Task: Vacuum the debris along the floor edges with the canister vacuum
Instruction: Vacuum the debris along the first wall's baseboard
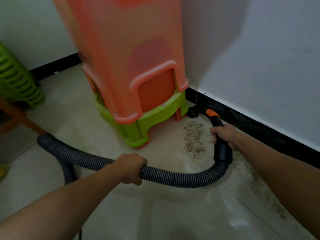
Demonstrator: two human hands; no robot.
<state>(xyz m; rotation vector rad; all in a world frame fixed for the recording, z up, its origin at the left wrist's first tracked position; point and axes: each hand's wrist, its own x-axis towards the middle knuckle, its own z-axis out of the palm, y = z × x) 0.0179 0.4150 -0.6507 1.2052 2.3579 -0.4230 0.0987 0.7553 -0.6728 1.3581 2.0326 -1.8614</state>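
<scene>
Right hand (pixel 223 135) grips the black vacuum handle (pixel 218 134), fingers wrapped round it. Left hand (pixel 132 168) grips the ribbed hose (pixel 174 177), fingers curled over it. Nozzle (pixel 193 112) sits at the black baseboard (pixel 251 122) beside stacked stools (pixel 131 94). Debris (pixel 194 139) lies on the floor left of the handle.

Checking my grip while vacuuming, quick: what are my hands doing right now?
Left hand: grips the ribbed hose.
Right hand: grips the black vacuum handle.
</scene>
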